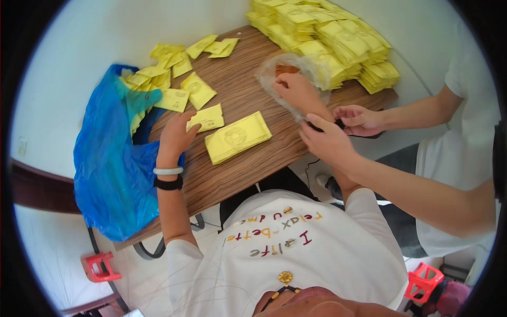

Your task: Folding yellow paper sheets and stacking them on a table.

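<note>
My left hand rests on the left of the wood-grain table, wearing a pale bangle and a black band. Its thumb and fingers are apart at the left end of a small yellow paper packet. Just right of that lies a neat stack of yellow packets. My right hand is curled over a clear plastic bag with reddish-brown contents; what its fingers hold is hidden. Another person's two hands hold a black band at my right wrist.
A blue plastic bag drapes over the table's left edge, with loose yellow packets in and beside it. A large pile of packets stands at the back right. The other person stands close on my right. Red stools are on the floor.
</note>
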Tool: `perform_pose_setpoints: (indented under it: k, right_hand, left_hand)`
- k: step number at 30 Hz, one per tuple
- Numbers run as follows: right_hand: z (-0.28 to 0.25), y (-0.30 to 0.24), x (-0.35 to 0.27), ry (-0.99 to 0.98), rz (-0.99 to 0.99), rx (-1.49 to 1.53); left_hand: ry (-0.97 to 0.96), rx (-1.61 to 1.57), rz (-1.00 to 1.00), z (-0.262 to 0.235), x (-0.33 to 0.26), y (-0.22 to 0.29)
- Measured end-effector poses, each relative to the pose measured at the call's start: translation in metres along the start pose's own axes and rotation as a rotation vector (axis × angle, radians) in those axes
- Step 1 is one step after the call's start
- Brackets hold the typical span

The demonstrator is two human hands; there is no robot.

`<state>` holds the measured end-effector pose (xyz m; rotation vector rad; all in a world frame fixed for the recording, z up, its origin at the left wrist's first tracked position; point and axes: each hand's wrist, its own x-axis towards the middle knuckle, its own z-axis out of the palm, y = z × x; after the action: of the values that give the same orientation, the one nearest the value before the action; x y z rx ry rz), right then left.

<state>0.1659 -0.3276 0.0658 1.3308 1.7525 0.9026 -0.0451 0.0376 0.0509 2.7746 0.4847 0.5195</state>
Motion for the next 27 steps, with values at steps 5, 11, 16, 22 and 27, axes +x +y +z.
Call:
perform_pose_setpoints:
  k: [5,11,16,22,27]
  right_hand:
    - [-0.011,-0.018,0.011,-0.335,-0.052,0.028]
    - [-0.033,-0.009,-0.008,-0.286,-0.101,0.117]
    - [-0.066,0.0,-0.015,-0.137,0.28,0.539]
    - [-0.1,0.029,-0.015,-0.309,0.457,0.624]
    - [-0.106,0.066,-0.021,-0.504,0.101,0.644]
  left_hand:
    - [-0.029,-0.071,0.098,0.009,0.007,0.027]
    - [-0.012,-0.106,0.171,0.009,0.008,0.065]
    - [-0.027,-0.22,0.305,0.013,0.008,0.113]
    - [-0.09,-0.378,0.492,0.017,0.005,0.164]
    - [-0.129,-0.414,0.548,0.024,0.002,0.185]
